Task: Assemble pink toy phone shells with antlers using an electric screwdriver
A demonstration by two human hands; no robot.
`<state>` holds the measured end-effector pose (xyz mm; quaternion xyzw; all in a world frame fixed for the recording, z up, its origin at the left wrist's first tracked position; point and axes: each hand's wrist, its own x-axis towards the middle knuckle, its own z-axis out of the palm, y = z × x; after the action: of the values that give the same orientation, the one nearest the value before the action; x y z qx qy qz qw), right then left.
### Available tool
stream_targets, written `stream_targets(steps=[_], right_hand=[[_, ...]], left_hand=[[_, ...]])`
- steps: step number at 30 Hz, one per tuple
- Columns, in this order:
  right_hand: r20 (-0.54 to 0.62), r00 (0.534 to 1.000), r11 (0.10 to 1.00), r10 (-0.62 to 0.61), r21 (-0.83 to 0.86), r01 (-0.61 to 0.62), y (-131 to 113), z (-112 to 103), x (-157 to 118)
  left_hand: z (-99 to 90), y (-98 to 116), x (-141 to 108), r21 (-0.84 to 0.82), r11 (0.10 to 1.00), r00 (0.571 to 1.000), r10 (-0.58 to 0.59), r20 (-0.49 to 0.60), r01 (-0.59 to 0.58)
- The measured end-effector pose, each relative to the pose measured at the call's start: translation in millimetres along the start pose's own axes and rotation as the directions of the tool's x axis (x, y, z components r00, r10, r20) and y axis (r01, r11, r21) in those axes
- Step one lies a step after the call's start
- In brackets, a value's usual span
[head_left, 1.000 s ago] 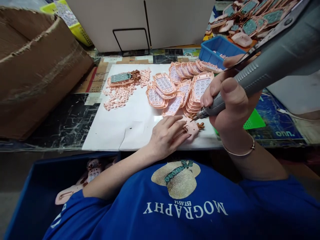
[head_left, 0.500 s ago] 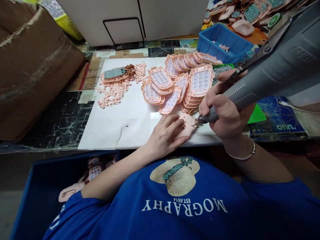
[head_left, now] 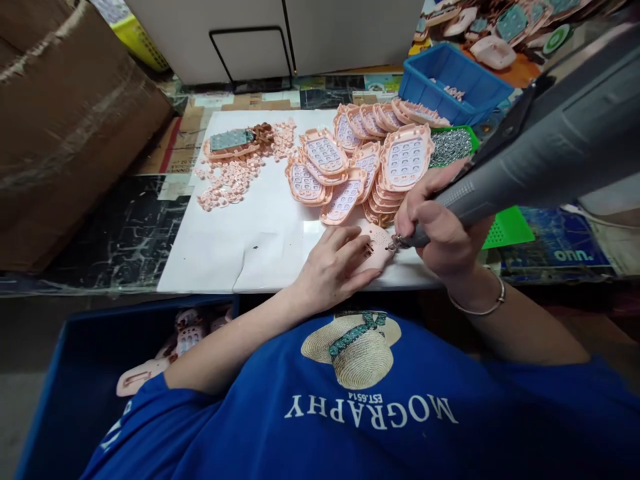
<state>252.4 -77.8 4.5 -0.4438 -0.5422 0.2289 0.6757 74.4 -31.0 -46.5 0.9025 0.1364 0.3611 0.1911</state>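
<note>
At the sheet's (head_left: 200, 260) near edge, left hand (head_left: 330, 267) pins casing (head_left: 379, 248); right hand (head_left: 440, 227) closed round driver (head_left: 525, 147), tip lower-right since earlier

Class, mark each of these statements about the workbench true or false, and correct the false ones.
1. The right hand holds the grey driver. True.
2. The left hand is inside the blue tray. False: it is on the pink shell.
3. Small metal bits lie in the green tray. True.
4. The driver's tip is over the brown box. False: it is at the edge of the pink shell.
5. A bracelet is on the left wrist. False: it is on the right wrist.
</note>
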Motion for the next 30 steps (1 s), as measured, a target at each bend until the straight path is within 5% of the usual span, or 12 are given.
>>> stream_targets(steps=[3,7,16,23,30], right_hand=[[-0.069,0.994,0.976,-0.086,0.193,0.098,-10,3,9],[-0.117,0.983,0.964,-0.139,0.213,0.161,-26,6,19],[-0.077,0.993,0.951,-0.085,0.29,0.104,-41,26,19],[-0.035,0.999,0.936,-0.037,0.349,0.046,-57,47,13],[0.086,0.996,0.909,-0.03,0.417,-0.008,-42,52,-4]], left_hand=[[0.0,1,1,-0.004,1.0,1.0,-0.018,0.011,0.018],[-1.2,1,0,-0.007,0.999,0.999,-0.041,0.031,0.041],[-22.6,9,-10,-0.099,0.993,0.998,-0.06,-0.021,0.058],[-21.8,-2,-5,-0.021,0.997,0.995,0.076,-0.072,-0.078],[-31.7,-8,-20,-0.191,0.97,0.976,-0.175,-0.131,0.149]])
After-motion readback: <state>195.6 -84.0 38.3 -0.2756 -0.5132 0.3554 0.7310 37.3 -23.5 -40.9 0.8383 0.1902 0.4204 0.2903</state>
